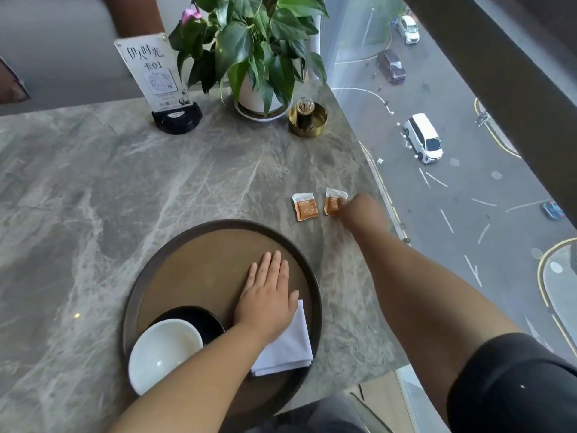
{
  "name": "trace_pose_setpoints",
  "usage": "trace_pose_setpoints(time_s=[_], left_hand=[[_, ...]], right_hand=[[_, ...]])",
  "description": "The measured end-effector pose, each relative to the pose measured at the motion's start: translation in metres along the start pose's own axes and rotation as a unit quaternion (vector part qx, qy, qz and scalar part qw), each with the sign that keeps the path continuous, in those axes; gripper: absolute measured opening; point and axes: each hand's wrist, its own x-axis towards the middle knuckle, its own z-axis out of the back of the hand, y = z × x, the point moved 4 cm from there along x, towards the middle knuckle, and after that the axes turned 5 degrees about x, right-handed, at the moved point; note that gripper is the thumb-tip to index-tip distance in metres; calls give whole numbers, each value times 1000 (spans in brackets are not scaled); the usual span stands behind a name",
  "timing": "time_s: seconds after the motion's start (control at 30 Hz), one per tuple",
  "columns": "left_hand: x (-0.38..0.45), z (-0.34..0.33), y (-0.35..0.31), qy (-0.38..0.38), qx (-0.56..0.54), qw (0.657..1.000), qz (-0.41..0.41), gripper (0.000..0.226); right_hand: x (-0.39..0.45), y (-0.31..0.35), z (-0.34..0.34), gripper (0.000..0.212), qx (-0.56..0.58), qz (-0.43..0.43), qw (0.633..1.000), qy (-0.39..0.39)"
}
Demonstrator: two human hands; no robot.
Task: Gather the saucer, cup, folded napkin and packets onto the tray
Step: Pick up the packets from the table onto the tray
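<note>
Right hand reaching the far packet, 2 packets left to gather

The left hand (267, 296) lies flat and open on the tray (313, 276), holding nothing, its heel over the folded napkin (288, 345); the cup (164, 354) and dark saucer (199, 317) sit on the tray just left of that wrist. The right hand (359, 209) stretches out with fingertips on the right packet (331, 203); whether it has pinched it I cannot tell. The left packet (304, 207) lies just left of that hand, on the bench (125, 182). Risk, as I judge it: a thin packet flat on smooth stone may skid toward the nearby bench edge instead of lifting.
</note>
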Motion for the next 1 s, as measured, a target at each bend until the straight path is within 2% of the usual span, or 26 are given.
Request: trace_pose_setpoints(time_s=[0.13, 0.23, 0.37, 0.47, 0.6, 0.73, 0.83, 0.9, 1.0], left_hand=[[0, 0, 0, -7, 1, 1000, 1, 69], [1, 0, 0, 0, 1, 1000, 1, 70], [0, -1, 1, 9, 2, 1000, 2, 71], [0, 1, 0, 9, -3, 1000, 5, 69], [0, 1, 0, 9, -7, 1000, 0, 69], [0, -1, 0, 19, -4, 1000, 3, 70], [0, 0, 0, 6, -8, 1000, 2, 70], [0, -2, 0, 3, -7, 1000, -2, 71], [-1, 0, 1, 7, -6, 1000, 4, 70]], right_hand=[[11, 10, -5, 14, 51, -26, 997, 43], [15, 4, 1, 16, 133, -37, 989, 50], [14, -5, 13, 19, 291, -40, 954, 53], [7, 10, 6, 20, 336, -7, 936, 103], [-2, 36, -13, 24, 322, 21, 935, 147], [-3, 42, -24, 25, 270, 30, 954, 131], [-3, 41, -26, 17, 232, 29, 965, 118], [-3, 43, -26, 21, 201, 35, 972, 114], [-7, 48, -26, 12, 136, 44, 982, 126]])
